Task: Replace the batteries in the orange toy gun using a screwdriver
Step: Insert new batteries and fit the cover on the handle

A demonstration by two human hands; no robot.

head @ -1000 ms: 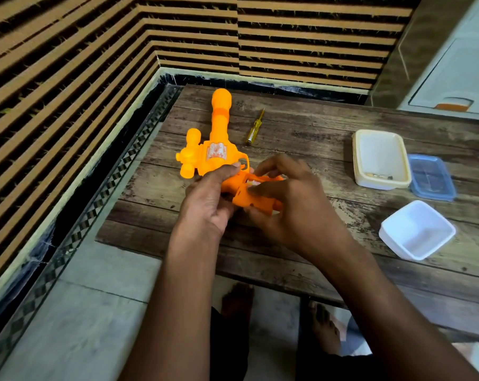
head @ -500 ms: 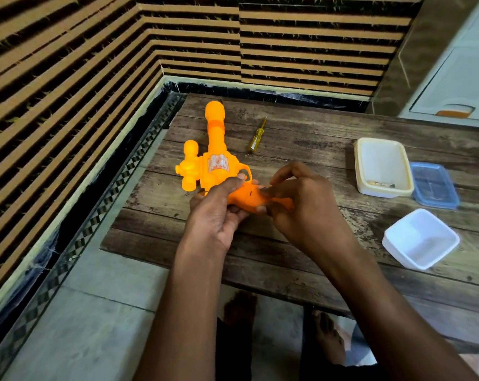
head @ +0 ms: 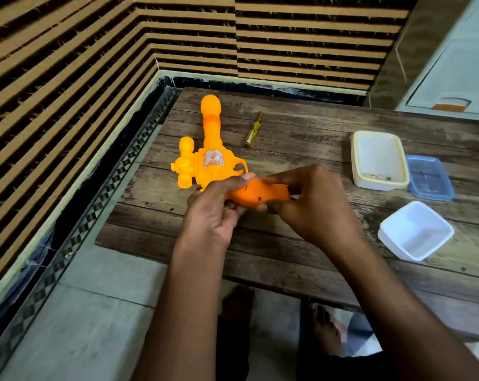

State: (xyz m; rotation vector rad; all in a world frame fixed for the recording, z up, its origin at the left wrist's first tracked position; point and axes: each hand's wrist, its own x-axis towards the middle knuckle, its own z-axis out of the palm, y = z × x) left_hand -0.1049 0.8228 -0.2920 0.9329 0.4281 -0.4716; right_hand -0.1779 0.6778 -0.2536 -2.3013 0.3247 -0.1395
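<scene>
Seen from a head-worn camera looking down, two bare hands meet over a dark wooden table (head: 301, 243) and between them hide much of the grip of an orange toy gun (head: 211, 163). The underside of the grip, and whatever sits beneath the fingers there, cannot be seen, so it is unclear whether a battery cover is on or off; a small dark hole shows on the exposed orange face between the two hands. The left hand (head: 213, 213) comes up from below with its forearm nearly vertical, fingers curled under the grip and the thumb laid along its top edge. The right hand (head: 307, 204) reaches in from the lower right, wrist bent, pinching the end of the grip between thumb and curled fingers. The gun lies on the table, its barrel pointing away from the hands toward the far edge. A small yellow-handled screwdriver (head: 253, 130) lies untouched beyond the hands, just to the right of the barrel. To the right of the right hand sits a cream rectangular container (head: 378, 182) holding a few small items too tiny to identify, a blue lid (head: 429, 177) touching its far side, and nearer the person a white square tub (head: 414, 232). Bare feet show dimly under the table edge.
</scene>
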